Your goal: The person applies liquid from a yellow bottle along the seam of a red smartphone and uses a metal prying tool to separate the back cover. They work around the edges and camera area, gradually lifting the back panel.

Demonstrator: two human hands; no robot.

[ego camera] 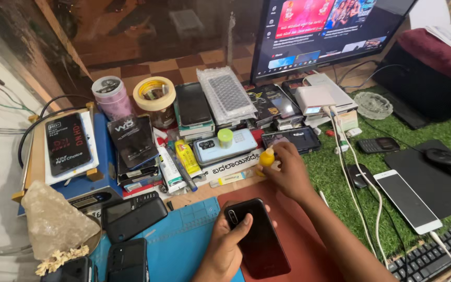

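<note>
My left hand (224, 245) grips a black smartphone (257, 237) that lies back-up on a red mat (298, 230), thumb resting near its camera. My right hand (288, 172) reaches further back and closes its fingers on a small yellow bottle (266, 157) standing at the mat's far edge. Just behind the bottle lie a light blue phone (225, 147) with a green cap (225, 137) on it and a black phone case (291, 139).
A blue cutting mat (184, 235) sits left of the red one, with dark phones (134, 216) on it. Stacked phone boxes, tape rolls (155, 94) and tubes crowd the back. A monitor (330, 31) stands behind. On green turf at right lie a white phone (407, 200), mouse (450, 163), keyboard (434, 256) and cables.
</note>
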